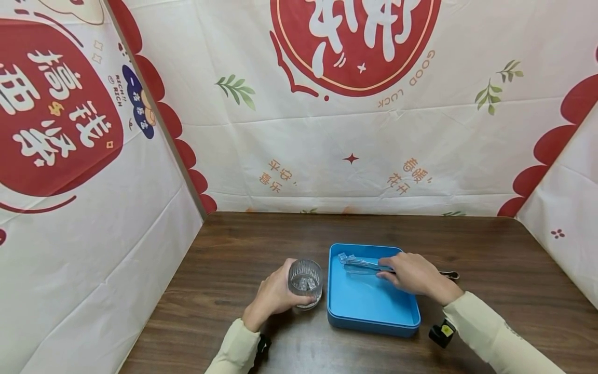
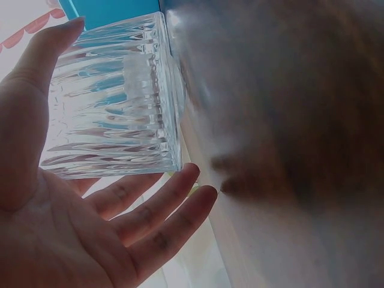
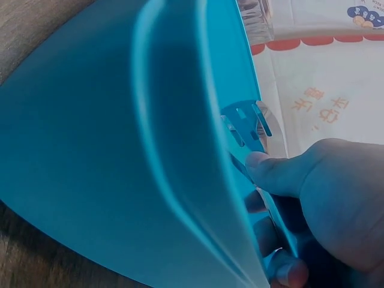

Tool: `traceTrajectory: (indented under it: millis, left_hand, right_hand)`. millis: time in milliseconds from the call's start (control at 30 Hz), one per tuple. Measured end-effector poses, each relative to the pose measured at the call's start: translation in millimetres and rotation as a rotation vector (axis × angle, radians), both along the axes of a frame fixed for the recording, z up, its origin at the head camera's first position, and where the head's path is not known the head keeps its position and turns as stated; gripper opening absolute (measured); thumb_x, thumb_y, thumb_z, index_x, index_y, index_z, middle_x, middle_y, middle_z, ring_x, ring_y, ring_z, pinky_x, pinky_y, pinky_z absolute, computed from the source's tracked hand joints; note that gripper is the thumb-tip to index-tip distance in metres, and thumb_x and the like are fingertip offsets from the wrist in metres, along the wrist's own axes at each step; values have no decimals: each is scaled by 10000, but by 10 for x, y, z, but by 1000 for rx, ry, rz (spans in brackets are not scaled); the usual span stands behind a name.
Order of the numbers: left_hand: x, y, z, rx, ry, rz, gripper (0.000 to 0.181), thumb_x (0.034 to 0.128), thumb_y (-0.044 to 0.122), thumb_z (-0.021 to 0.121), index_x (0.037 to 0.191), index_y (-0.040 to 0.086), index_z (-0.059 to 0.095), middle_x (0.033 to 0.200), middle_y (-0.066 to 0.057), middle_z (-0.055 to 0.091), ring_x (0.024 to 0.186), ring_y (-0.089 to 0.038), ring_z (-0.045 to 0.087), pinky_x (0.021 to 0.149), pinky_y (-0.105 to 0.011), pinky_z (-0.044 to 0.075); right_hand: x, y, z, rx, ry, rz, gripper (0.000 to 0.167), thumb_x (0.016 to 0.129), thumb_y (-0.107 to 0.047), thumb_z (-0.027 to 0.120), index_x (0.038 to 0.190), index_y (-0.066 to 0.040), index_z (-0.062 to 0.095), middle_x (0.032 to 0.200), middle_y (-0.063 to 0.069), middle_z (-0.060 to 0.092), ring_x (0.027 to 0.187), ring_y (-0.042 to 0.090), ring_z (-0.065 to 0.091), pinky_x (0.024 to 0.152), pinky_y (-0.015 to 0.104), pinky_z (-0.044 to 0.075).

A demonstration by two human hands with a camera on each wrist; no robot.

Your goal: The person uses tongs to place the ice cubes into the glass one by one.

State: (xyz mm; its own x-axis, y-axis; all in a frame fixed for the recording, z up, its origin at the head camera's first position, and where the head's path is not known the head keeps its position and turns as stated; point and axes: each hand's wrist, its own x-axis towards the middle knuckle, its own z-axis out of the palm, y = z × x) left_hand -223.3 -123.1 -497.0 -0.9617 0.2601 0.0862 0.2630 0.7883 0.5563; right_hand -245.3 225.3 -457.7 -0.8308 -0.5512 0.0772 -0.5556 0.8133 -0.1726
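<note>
My left hand grips a clear ribbed glass beside the blue tray, its thumb on the near side and its fingers behind. Several clear cubes lie in the bottom of this glass. In the left wrist view the ribbed wall of the glass fills the space between thumb and fingers. Over the tray, my right hand holds metal tongs, whose tips reach a few clear cubes in the far left corner. Whether the tips pinch a cube I cannot tell.
The blue tray stands on the dark wooden table, close to the right of the glass. In the right wrist view, the tray's wall hides much of its inside. Printed white cloth hangs behind the table and along both sides.
</note>
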Motion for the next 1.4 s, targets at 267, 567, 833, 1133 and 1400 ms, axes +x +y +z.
traceTrajectory:
  millis: [267, 567, 833, 1133, 1400]
  left_hand:
    - [-1, 0, -3, 4, 31, -9, 862, 608, 575, 877, 1290, 212, 496, 1115, 26, 660, 939, -183, 649, 728, -412, 509]
    - [20, -3, 3, 9, 22, 4, 878, 610, 597, 866, 1305, 211, 491, 1125, 22, 653, 952, -177, 638, 740, -418, 508]
    - [20, -7, -2, 3, 20, 9, 882, 607, 611, 860, 1300, 214, 486, 1106, 29, 651, 937, -172, 635, 731, -416, 504]
    - [9, 6, 2, -4, 17, 6, 894, 604, 615, 859, 1303, 199, 487, 1099, 15, 654, 924, -182, 635, 723, -420, 503]
    - [-3, 23, 7, -11, 16, 7, 891, 606, 616, 857, 1308, 214, 485, 1102, 16, 658, 934, -182, 637, 730, -421, 505]
  right_hand:
    - [-5, 17, 5, -13, 24, 25, 139, 940, -319, 666, 955, -182, 678, 682, -138, 543, 549, 3, 421, 489, 211, 345]
    - [-9, 38, 15, -16, 30, 13, 239, 939, -333, 663, 1065, -133, 697, 792, -79, 661, 581, -4, 465, 520, 214, 389]
    - [2, 31, 96, -19, 48, 0, 267, 928, -327, 677, 1083, -111, 693, 739, -66, 658, 560, 4, 506, 504, 200, 397]
    - [13, -2, 188, -20, 89, 17, 140, 932, -315, 678, 941, -177, 658, 592, -141, 475, 505, -15, 423, 472, 200, 352]
    - [42, -80, 296, -44, 137, 37, 139, 933, -320, 681, 890, -194, 639, 556, -131, 427, 472, -4, 383, 451, 210, 318]
